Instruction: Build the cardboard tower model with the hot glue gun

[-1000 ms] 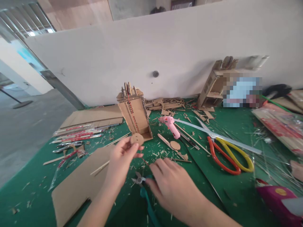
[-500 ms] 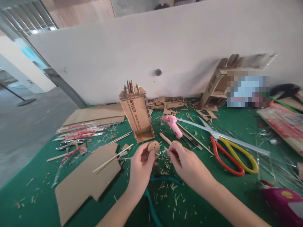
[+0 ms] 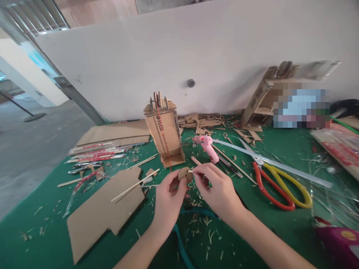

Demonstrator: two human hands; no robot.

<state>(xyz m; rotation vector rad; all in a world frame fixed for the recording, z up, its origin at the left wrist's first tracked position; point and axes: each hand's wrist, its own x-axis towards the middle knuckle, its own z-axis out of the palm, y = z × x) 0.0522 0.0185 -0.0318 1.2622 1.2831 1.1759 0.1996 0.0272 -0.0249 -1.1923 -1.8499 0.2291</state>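
Head view is showing the left hand pinching a small round cardboard disc between thumb and fingertips, holding it upright above the green mat so its flat face is turned toward the other hand. The right hand is closing thumb and forefinger on a thin short stick, whose tip is touching the disc near its middle; the grip looks fine and tight, probably to keep the stick steady against the disc. Both hands are hovering close together, just near of the upright cardboard box model, which is standing at the middle of the mat with a red thread running down its front. A pink glue gun is lying just right of that box, within easy reach. Further right, scissors with red and yellow handles are resting flat beside a long clear ruler. To the left, a cut cardboard sheet is lying with a wooden skewer across it. Wrapped chopstick packs are lying at the far left. Cardboard scraps are littering the mat.
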